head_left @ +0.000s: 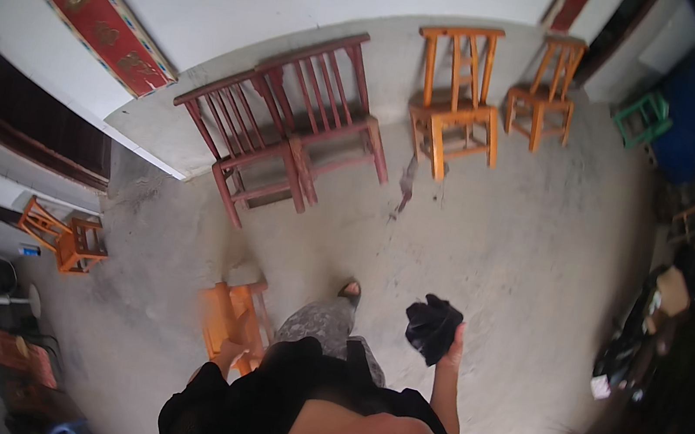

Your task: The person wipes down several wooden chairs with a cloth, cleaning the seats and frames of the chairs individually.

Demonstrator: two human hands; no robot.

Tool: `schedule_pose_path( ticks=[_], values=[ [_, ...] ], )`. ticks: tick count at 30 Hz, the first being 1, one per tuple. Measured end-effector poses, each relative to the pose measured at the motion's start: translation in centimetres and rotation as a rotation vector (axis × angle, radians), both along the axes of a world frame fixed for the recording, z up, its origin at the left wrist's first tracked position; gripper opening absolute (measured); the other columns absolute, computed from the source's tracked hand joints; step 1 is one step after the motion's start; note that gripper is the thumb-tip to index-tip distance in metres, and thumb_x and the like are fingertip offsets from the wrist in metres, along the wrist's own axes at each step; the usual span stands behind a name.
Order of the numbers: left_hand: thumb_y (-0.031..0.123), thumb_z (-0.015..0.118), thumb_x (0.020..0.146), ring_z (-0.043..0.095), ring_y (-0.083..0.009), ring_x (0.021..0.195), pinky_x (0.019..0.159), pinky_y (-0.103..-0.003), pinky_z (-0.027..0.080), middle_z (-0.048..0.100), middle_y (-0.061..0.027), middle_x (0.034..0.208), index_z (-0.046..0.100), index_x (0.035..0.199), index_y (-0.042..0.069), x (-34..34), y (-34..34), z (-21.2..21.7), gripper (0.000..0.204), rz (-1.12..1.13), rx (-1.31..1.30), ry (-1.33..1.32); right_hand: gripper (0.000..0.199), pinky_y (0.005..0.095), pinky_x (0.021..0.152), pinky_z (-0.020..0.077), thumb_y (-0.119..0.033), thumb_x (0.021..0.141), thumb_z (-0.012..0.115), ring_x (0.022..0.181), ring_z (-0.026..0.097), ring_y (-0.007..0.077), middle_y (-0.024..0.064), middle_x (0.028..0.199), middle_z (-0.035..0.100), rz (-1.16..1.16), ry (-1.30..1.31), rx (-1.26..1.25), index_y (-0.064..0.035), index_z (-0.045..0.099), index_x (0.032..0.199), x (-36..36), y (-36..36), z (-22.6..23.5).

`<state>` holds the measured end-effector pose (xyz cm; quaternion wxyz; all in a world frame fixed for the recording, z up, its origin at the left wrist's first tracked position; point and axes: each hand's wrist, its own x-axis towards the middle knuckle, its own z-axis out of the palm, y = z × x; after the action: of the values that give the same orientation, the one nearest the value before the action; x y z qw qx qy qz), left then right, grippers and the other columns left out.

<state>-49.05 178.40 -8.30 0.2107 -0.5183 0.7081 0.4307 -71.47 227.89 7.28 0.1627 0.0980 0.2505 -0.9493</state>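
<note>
1. Touching orange wooden chair (220, 314), near left, with left hand (233, 353); blurred, cannot tell whether gripping.
2. Holding bunched black cloth (431, 329) in right hand (453, 347), near right, well apart from chair.
3. Best to steady chair firmly, keeping cloth and foot (351, 289) clear of its legs.
4. Leave space before maroon chairs (295, 145), far left.

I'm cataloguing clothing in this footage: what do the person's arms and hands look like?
The top's sleeves are black and loose. The right forearm is bare, and no glove or wristband shows on the right hand. The left hand looks ungloved; finer details are too blurred.
</note>
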Motion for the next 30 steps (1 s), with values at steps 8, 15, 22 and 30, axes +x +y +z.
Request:
schedule_pose_path(
  ticks=[8, 15, 22, 30],
  values=[
    [0.015, 0.075, 0.057, 0.061, -0.0234, 0.070, 0.056, -0.035, 0.049, 0.061, -0.0134, 0.076, 0.060, 0.088, -0.005, -9.9, 8.0, 3.5, 0.040, 0.103, -0.122, -0.110, 0.041, 0.0363, 0.070, 0.0515, -0.029, 0.084, 0.055, 0.085, 0.060, 0.0269, 0.0151, 0.101, 0.059, 0.337, -0.312, -0.128, -0.0038, 0.047, 0.116, -15.2, 3.8, -4.8],
    [0.033, 0.078, 0.052, 0.057, -0.0321, 0.098, 0.081, -0.039, 0.047, 0.060, -0.0208, 0.100, 0.056, 0.101, -0.003, -11.3, 18.1, -1.4, 0.065, -0.197, -0.203, -0.220, 0.043, 0.0415, 0.081, 0.0493, -0.025, 0.084, 0.055, 0.096, 0.058, 0.0291, 0.0161, 0.111, 0.057, 0.609, -0.240, -0.036, -0.0008, 0.047, 0.119, -23.6, 6.2, -1.9],
    [0.015, 0.059, 0.071, 0.055, -0.0286, 0.103, 0.086, -0.041, 0.043, 0.059, -0.0140, 0.105, 0.051, 0.110, 0.010, -5.8, 30.7, -3.5, 0.039, -0.443, -0.311, -0.159, 0.042, 0.0398, 0.081, 0.0480, -0.024, 0.084, 0.054, 0.094, 0.058, 0.0265, 0.0145, 0.110, 0.057, 0.796, -0.282, 0.044, -0.0028, 0.046, 0.120, -29.0, 13.7, -5.7],
    [0.022, 0.053, 0.077, 0.056, -0.0291, 0.084, 0.068, -0.042, 0.045, 0.059, -0.0125, 0.084, 0.063, 0.090, 0.012, -2.0, 35.6, -2.9, 0.019, -0.795, -0.593, -0.201, 0.039, 0.0366, 0.071, 0.0518, -0.028, 0.085, 0.053, 0.086, 0.061, 0.0259, 0.0135, 0.101, 0.061, 0.829, -0.364, 0.250, -0.0022, 0.051, 0.115, -26.8, 17.0, -8.5]
  ],
)
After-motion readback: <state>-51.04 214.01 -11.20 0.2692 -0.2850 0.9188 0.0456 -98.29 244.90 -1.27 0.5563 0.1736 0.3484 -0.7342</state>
